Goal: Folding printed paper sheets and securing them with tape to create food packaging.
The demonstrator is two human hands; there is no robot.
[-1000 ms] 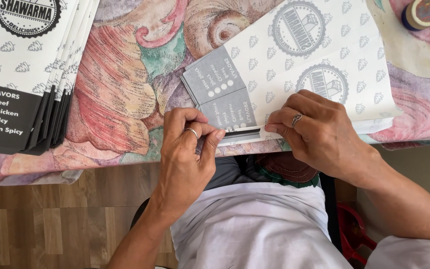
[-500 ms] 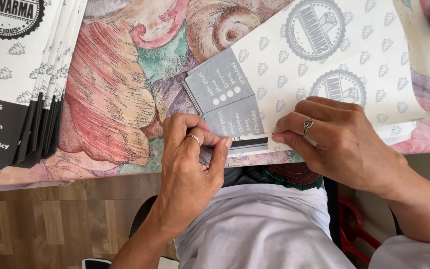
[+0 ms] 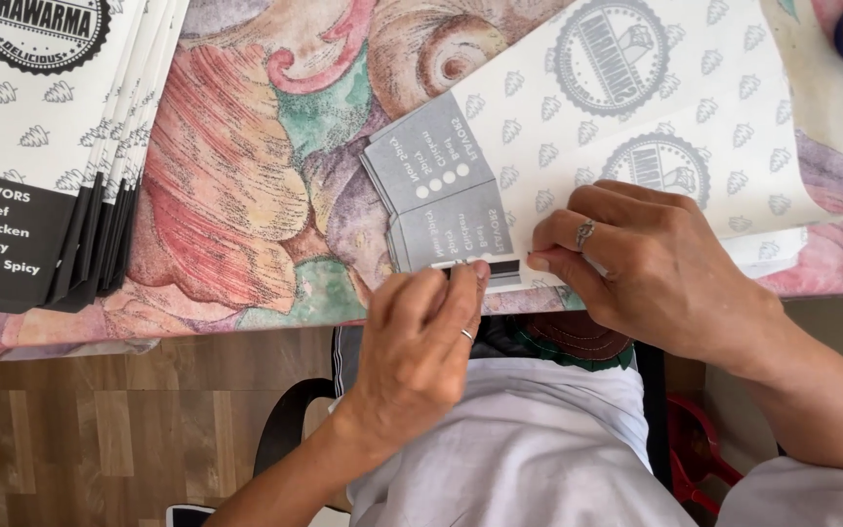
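Left hand (image 3: 421,337) pinches the printed paper sheet (image 3: 636,127) at its six o'clock edge; right hand (image 3: 656,259) lies flat on it. Press evenly, I'd say, keeping edges aligned.

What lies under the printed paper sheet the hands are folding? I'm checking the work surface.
Under the printed sheet a floral tablecloth shows around its edges. More sheets peek out at its right edge. The right hand covers the rest.

Stack of flat white-and-black printed paper bags (image 3: 41,146) at far left; white patterned wrapper sheet (image 3: 636,127) with grey panel, centre-right.
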